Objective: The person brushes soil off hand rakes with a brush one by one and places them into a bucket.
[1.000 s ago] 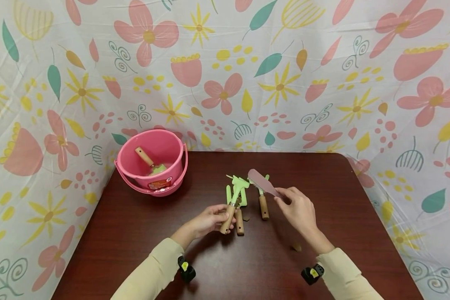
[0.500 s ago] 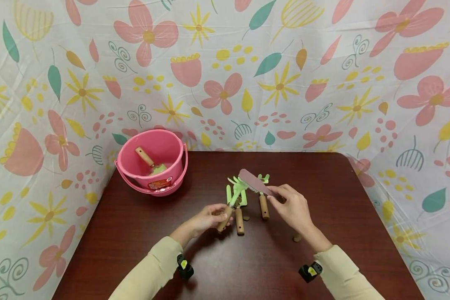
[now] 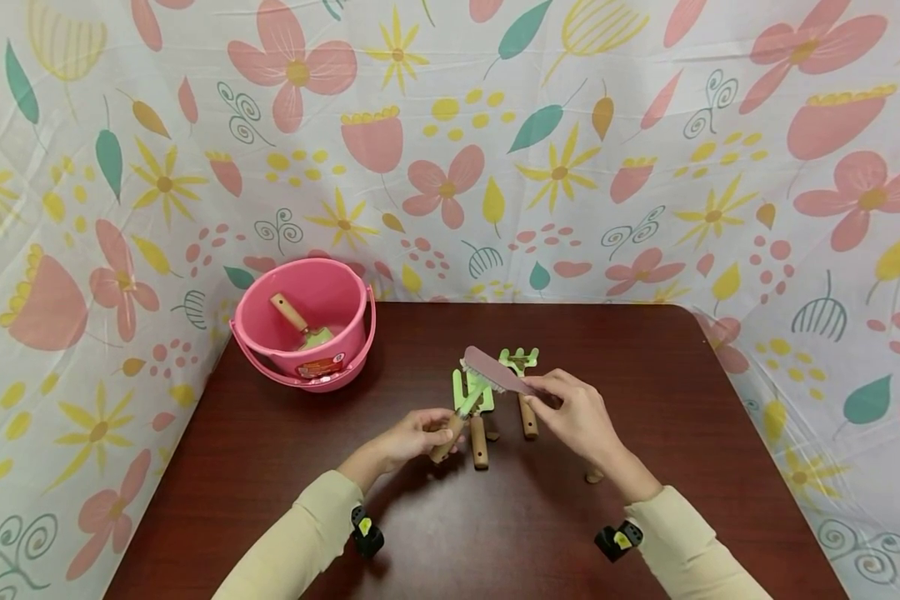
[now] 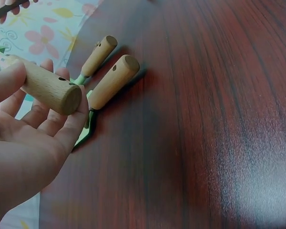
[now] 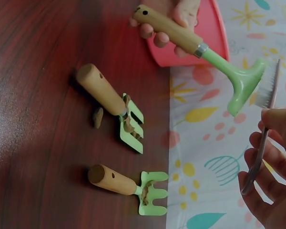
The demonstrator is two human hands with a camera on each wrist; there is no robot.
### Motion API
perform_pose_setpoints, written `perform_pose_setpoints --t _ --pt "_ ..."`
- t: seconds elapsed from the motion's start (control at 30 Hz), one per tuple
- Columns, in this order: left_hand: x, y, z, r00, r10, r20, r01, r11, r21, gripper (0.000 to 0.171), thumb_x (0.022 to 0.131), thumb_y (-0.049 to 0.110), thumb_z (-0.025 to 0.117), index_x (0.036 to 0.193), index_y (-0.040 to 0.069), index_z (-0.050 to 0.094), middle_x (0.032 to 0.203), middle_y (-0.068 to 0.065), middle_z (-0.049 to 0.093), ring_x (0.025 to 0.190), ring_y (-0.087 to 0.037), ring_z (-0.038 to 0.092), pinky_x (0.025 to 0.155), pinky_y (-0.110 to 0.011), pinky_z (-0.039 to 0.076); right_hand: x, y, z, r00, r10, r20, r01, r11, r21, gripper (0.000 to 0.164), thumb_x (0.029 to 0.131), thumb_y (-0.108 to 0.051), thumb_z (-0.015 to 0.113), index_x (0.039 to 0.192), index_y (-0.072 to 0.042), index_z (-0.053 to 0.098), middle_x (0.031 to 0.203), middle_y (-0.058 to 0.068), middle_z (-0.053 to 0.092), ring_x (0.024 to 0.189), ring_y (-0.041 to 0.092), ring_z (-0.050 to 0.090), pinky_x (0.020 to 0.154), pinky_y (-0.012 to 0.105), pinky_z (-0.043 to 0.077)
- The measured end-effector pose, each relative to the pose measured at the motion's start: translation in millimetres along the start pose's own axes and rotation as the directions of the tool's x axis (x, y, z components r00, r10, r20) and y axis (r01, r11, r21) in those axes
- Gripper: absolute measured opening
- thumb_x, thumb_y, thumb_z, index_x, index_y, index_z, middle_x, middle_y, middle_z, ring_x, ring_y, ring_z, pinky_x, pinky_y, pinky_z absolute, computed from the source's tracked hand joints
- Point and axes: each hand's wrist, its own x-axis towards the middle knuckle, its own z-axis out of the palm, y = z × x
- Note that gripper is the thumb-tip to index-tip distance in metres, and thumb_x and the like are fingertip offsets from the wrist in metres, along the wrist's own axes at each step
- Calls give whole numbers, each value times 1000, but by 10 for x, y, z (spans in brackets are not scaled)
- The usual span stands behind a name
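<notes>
My left hand [image 3: 416, 437] grips the wooden handle of a small green garden rake [image 5: 229, 71], its head raised above the table. A pink-backed brush [image 3: 495, 371] with pale bristles is held by my right hand [image 3: 577, 417]. In the right wrist view the bristles meet the rake's head. Below lie two green garden forks with wooden handles: one fork [image 5: 105, 93] under the rake, the other fork [image 5: 114, 179] to its right in the head view. Brown bits cling to both forks' heads. The rake's tines are partly hidden behind the brush in the head view.
A pink bucket [image 3: 352, 350] stands at the back left of the dark wooden table [image 3: 690, 400]. Inside it leans a green tool with a wooden handle [image 3: 288, 314]. A brown clump [image 3: 492, 435] lies beside the near fork, another clump [image 3: 594, 475] near my right wrist. Flowered cloth hangs behind.
My right hand has moved the brush left and slightly down across the rake's head. The left hand has shifted slightly left, still holding the rake. The right-hand fork's head has come into view.
</notes>
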Motion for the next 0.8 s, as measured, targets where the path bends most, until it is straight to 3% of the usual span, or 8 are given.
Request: perform_pose_setpoints --t 0.37,0.6,0.8 --pt "-34 22 -70 998 47 44 -49 999 25 41 93 6 49 130 -10 40 110 -24 60 93 -20 61 85 -41 48 -16 83 -18 999 47 19 -47 999 -24 25 74 -13 76 98 -18 72 78 -9 60 61 9 51 51 21 38" --pt "-58 66 -102 999 41 32 -42 999 30 39 93 4 48 129 -7 42 103 -14 64 89 -16 61 80 -39 49 -38 165 -32 995 100 12 -98 992 -81 24 76 -19 75 100 -21 71 83 -7 63 62 5 48 49 22 36" --pt "-90 107 -139 1000 25 -7 -24 999 44 36 92 5 50 126 -6 46 103 -15 63 87 -15 62 80 -43 49 -79 226 -37 989 147 9 -144 980 -141 24 78 -21 73 101 -20 70 85 -4 63 59 7 45 45 23 33"
